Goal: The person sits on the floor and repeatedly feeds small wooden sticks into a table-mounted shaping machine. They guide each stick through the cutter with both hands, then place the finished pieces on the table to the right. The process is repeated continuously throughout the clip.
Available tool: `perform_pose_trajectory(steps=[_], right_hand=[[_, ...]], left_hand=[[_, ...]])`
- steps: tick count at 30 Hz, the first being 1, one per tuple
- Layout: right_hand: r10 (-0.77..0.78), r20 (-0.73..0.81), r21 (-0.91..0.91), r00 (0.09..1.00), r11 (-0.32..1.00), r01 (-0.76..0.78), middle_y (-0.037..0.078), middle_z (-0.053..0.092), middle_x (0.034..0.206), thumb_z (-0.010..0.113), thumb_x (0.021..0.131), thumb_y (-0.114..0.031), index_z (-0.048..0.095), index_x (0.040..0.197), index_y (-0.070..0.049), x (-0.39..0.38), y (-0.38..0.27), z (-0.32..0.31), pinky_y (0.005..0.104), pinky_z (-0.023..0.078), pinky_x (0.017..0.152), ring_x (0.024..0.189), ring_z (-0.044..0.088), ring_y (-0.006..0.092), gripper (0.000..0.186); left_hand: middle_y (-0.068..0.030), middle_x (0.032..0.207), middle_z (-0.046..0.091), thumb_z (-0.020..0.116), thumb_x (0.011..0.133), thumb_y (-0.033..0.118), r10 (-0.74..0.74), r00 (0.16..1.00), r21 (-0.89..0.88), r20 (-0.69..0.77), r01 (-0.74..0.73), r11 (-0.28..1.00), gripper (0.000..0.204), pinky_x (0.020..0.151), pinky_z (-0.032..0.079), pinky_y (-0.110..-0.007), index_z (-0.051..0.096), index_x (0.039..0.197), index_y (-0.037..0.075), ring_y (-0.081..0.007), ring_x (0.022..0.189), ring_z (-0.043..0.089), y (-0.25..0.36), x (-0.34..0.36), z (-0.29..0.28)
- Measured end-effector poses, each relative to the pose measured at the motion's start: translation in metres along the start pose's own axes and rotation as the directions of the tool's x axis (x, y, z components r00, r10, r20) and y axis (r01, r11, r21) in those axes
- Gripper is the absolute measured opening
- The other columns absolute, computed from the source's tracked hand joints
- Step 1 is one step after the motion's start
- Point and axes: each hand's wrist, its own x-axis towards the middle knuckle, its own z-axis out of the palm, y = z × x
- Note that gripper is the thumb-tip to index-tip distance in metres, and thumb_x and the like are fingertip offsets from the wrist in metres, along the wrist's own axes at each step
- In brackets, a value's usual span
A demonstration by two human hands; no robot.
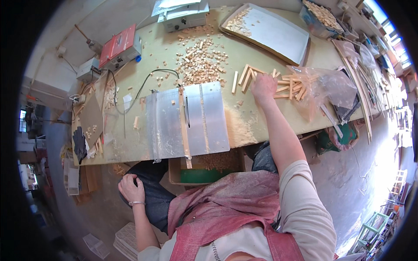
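Observation:
My right hand [264, 89] is over short wooden strips [243, 74] on the right of the bench, its bent fingers closed on some of them. More strips [291, 89] lie just right of it, beside and under a clear plastic bag [309, 104]. My left hand [129, 188] rests low at the left on my dark-trousered leg, fingers loosely bent and apart, holding nothing visible. In the middle stands a metal saw table [209, 122] with a blade slot and a wooden fence strip [186, 148], sawdust beside it. Beyond lies a pile of small wood blocks [196, 61].
A shallow tray [278, 39], a bin of pieces [324, 17], control boxes [114, 52] and cables surround the pale green bench [161, 48]. Long strips [361, 108] lie along its right end, a dark glove [79, 145] at its left. A box [204, 176] sits underneath.

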Motion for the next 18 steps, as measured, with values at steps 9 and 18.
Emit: perform_pose_trajectory(steps=[9, 18], right_hand=[[-0.142, -0.199, 0.161, 0.97, 0.971, 0.176, 0.007, 0.075, 0.103, 0.067, 0.09, -0.021, 0.073, 0.098, -0.01, 0.003, -0.017, 0.016, 0.0433, 0.046, 0.098, 0.111, 0.064, 0.0279, 0.015], [-0.068, -0.014, 0.12, 0.998, 0.99, 0.069, 0.018, 0.064, 0.131, 0.072, 0.09, -0.04, 0.063, 0.127, 0.002, -0.004, -0.058, 0.001, 0.0463, 0.041, 0.107, 0.125, 0.056, 0.0315, 0.057]], left_hand=[[-0.0095, 0.104, 0.069, 0.072, 0.082, 0.012, 0.005, 1.0, 0.011, 0.007, -0.005, 1.0, 0.011, 0.104, 0.043, -0.045, 0.068, 0.092, 0.007, -0.0314, 0.104, 0.064, 0.005, 0.005, -0.002], [-0.0083, 0.107, 0.07, 0.072, 0.084, 0.013, 0.004, 0.999, 0.031, 0.033, -0.005, 1.0, 0.012, 0.106, 0.043, -0.045, 0.069, 0.094, 0.008, -0.0289, 0.107, 0.064, -0.002, -0.001, 0.0]])
